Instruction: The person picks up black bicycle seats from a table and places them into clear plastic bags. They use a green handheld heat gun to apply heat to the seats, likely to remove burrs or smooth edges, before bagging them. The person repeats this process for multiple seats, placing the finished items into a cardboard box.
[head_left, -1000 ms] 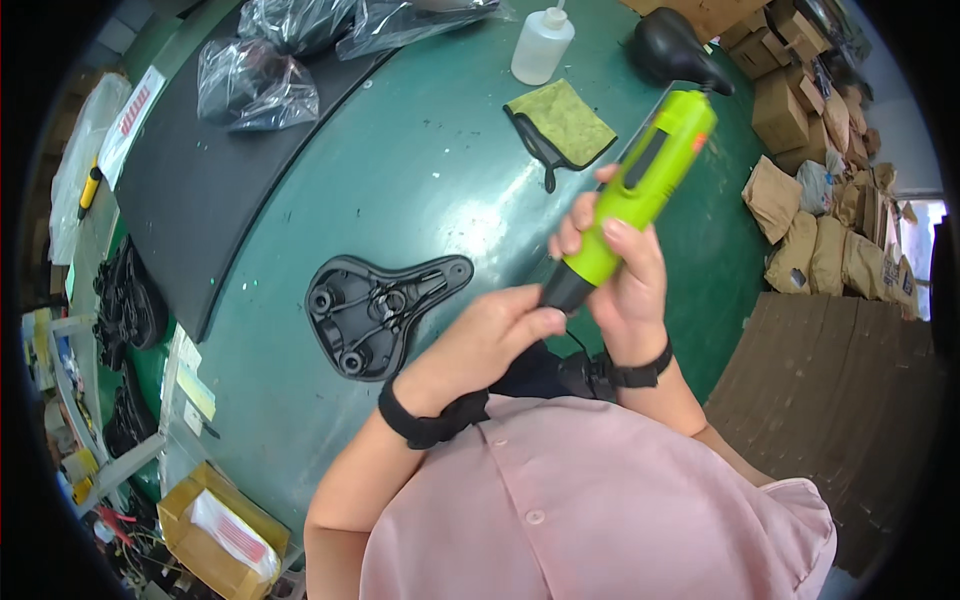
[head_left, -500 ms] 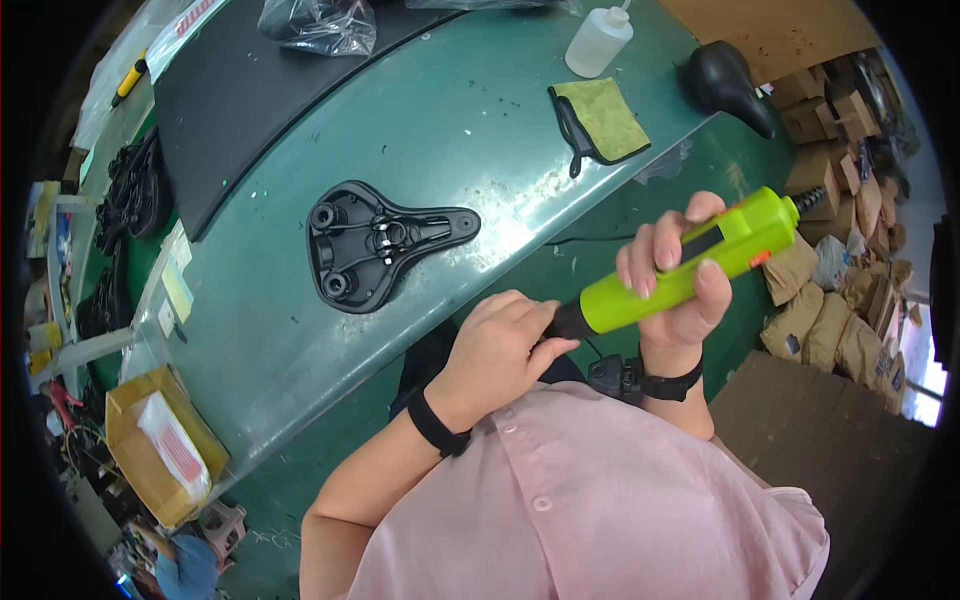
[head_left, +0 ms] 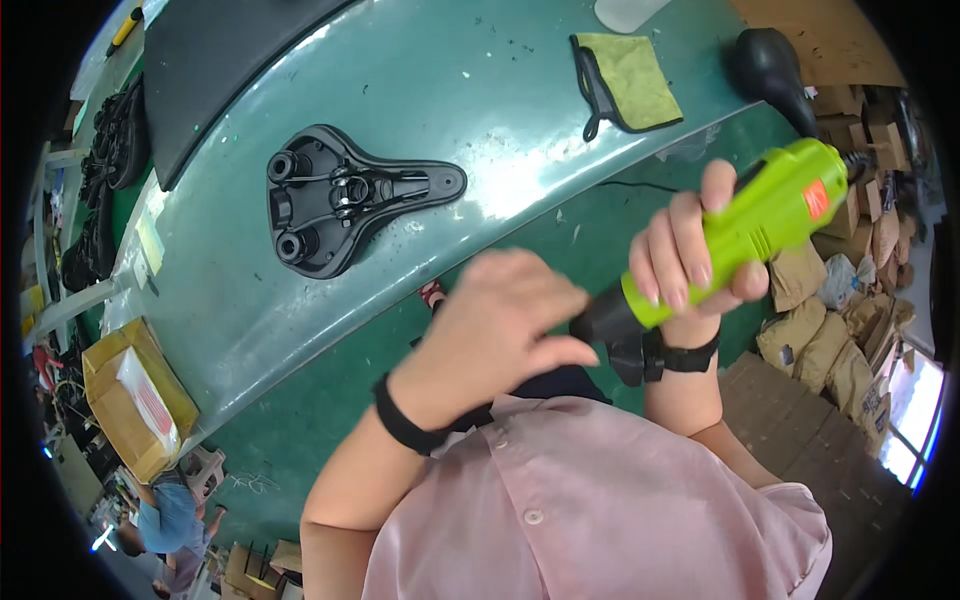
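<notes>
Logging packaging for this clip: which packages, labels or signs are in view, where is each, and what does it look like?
Open cardboard box: lower left below the green table, brown, holding a white-wrapped pack with a red patch.
Label: small red-orange patch on the lime-green power tool in the right hand.
Brown paper bags: heaped at right by stacked cardboard boxes.

Workshop: green workbench (head_left: 480, 90), saddle (head_left: 345, 200), stacked cartons (head_left: 850, 330).

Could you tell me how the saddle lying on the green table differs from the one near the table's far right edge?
The near saddle lies upside down, its rails and underside hardware showing; the far saddle shows a smooth rounded surface. The near one lies mid-table, the far one at its edge. Both are black.
</notes>
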Demonstrator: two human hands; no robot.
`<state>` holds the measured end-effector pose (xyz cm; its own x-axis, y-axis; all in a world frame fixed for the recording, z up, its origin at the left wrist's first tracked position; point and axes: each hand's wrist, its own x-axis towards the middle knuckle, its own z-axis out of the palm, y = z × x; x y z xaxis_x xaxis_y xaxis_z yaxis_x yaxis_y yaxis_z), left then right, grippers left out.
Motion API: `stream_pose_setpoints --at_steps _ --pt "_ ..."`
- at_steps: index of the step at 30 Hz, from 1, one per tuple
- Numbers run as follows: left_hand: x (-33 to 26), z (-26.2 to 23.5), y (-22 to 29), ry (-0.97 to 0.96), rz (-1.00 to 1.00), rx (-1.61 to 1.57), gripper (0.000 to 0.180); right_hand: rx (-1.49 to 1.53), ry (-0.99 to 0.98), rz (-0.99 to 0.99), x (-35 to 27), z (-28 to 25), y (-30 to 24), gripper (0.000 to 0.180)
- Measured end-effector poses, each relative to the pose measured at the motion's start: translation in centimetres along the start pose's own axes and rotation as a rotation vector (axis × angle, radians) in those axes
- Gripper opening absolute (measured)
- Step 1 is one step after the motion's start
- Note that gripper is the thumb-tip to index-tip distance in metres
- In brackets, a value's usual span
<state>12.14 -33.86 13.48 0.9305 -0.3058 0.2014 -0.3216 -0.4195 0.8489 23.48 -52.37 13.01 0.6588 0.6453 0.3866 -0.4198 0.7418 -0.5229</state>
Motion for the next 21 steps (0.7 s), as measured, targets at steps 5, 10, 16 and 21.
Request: stream_pose_setpoints --at_steps 5,10,16,21 --pt "-2.9 -6.2 -5.5 0.184 -0.574 0.994 0.079 -0.452 0.516 0.167 -0.4 -1.9 1.5 0.049" --pt "-3.8 -9.3 -10.2 0.112 -0.382 0.799 0.065 -0.642 0.542 0.452 1.5 -3.9 4.1 0.044" --pt "-3.0 -13.9 -12.1 -0.277 0.089 0.75 0.034 -0.597 0.49 0.666 2.0 -3.8 6.2 0.046" --pt "0.2 -12.7 -12.8 -0.161 0.24 0.796 0.037 -0.669 0.532 0.77 0.6 -4.1 10.3 0.044"
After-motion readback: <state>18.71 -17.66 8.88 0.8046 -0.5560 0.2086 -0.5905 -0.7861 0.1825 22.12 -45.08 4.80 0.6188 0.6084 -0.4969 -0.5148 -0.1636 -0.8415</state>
